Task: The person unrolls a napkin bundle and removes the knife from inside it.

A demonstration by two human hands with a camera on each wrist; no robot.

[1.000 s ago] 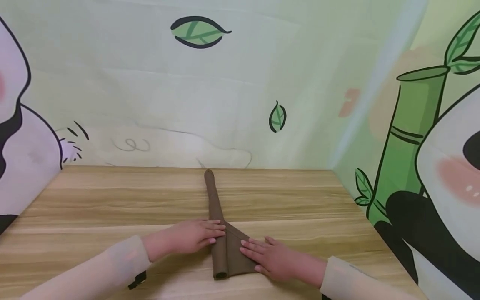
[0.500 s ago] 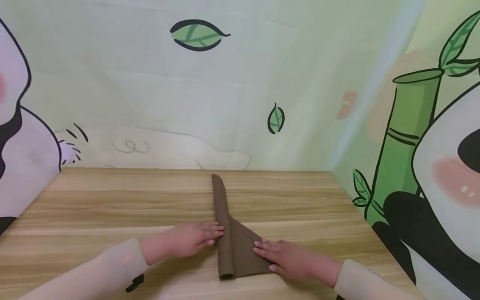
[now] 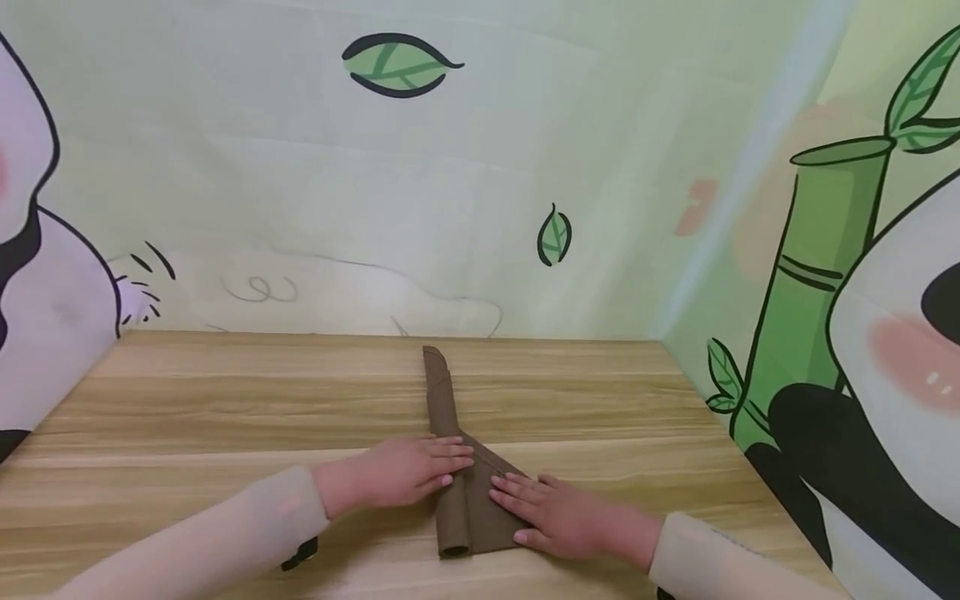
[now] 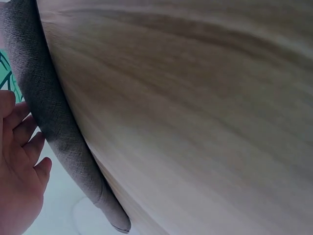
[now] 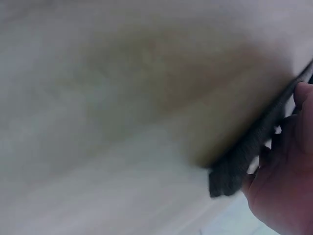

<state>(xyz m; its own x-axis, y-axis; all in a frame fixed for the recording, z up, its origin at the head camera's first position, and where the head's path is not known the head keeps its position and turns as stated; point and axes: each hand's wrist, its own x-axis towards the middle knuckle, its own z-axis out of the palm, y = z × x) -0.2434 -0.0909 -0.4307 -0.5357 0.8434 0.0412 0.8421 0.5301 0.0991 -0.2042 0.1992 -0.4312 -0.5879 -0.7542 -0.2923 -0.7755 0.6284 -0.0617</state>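
A brown cloth (image 3: 453,529) lies on the table, its left part rolled into a long tube that narrows toward the far end. To the right of the tube, a flat flap of the same cloth is still unrolled. My left hand (image 3: 405,472) rests across the middle of the tube with fingers extended. On the flap's right side lies my right hand (image 3: 562,517), fingers spread flat over it. In the left wrist view the rolled tube (image 4: 58,112) runs beside the hand (image 4: 22,181). The right wrist view is blurred; the cloth's dark edge (image 5: 234,166) shows under the hand (image 5: 288,176).
The wood-grain table (image 3: 225,400) ends at a pale green backdrop (image 3: 315,192) printed with leaves, pandas and bamboo (image 3: 832,233). The tube's far tip lies close to the table's back edge.
The tube has shifted slightly right. My left hand drew back to the tube's left side, then moved right onto its top. My right hand slid right, then partly back left over the flap.
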